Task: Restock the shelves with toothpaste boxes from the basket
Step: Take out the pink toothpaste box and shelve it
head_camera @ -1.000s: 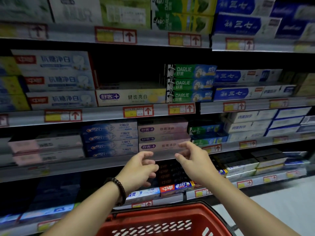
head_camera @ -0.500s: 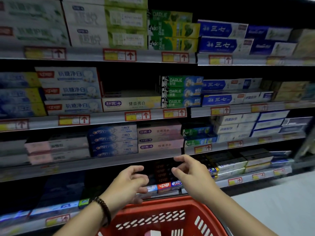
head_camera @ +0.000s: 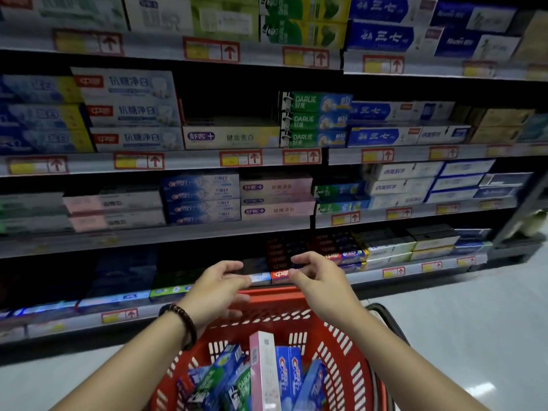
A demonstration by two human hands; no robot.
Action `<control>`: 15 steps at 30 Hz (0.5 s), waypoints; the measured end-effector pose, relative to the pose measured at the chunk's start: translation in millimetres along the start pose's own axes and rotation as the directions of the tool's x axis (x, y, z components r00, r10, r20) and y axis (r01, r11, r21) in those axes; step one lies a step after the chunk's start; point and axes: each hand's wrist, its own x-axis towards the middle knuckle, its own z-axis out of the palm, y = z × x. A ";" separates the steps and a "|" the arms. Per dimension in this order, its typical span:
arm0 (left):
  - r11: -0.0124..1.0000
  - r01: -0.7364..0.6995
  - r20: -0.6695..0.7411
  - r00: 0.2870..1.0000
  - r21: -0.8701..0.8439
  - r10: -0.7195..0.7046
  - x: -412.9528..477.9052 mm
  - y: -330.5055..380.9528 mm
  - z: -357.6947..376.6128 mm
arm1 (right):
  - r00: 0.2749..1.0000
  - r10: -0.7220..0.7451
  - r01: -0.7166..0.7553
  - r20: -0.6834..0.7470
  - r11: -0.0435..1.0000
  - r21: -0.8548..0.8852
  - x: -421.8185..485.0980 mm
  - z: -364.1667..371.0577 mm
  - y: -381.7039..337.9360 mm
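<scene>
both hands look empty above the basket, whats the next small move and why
Probably lower the right hand into the basket and grip the pink box. Both it and the left hand hold nothing above the far rim, and that box stands upright, highest in the basket, so it looks easiest to grasp.

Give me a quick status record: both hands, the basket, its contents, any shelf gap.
basket: red, in front of the shelves
left hand: empty, fingers loosely curled, above the basket's far rim
right hand: empty, loosely curled, beside the left hand
contents: pink box on end, blue Crest box, green Darlie box, more
shelf gap: dark space above the lone pale yellow box, left of the Darlie stack
</scene>
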 end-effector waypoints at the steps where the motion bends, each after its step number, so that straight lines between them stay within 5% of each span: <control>1: 1.000 0.014 -0.004 1.000 -0.003 -0.014 -0.5 -4.0 0.8 | 1.000 0.007 -0.007 0.010 1.000 -0.004 -2.7 2.5 3.1; 15: 0.984 0.167 -0.032 0.986 0.066 -0.165 0.7 -59.8 8.7 | 0.975 0.162 -0.166 0.153 0.986 0.016 -16.8 42.2 56.4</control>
